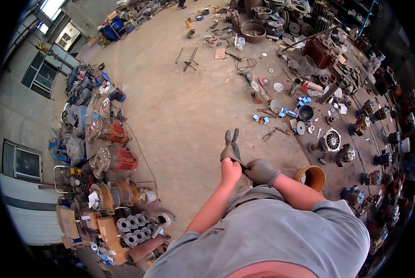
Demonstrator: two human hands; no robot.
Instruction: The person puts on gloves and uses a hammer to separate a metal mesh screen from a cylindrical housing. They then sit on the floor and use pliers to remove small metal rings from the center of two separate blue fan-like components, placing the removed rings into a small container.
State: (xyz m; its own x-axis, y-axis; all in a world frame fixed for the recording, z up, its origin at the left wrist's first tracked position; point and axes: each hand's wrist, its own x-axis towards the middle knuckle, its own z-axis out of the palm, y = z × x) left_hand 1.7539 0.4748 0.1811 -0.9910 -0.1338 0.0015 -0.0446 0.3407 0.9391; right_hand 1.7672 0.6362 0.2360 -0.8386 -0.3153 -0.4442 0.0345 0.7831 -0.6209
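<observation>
A dark grey work glove (236,153) is partly over my left hand (231,169), whose back and wrist are bare. Two of the glove's fingers point forward, spread apart; my own fingers are hidden beneath it. My right hand (262,172) wears a matching glove. Its fingers are closed on the edge of the left glove, close to the left wrist. Both hands are together in front of my waist, above the concrete floor.
Right of me stands a tan bucket (311,178); motors, tools and parts spread beyond it. A small folding stool (187,56) stands ahead. On the left are red-and-metal pumps (115,159), flanged pipe pieces (131,239) and cardboard boxes (108,228). A power tool with a cord (248,76) lies ahead.
</observation>
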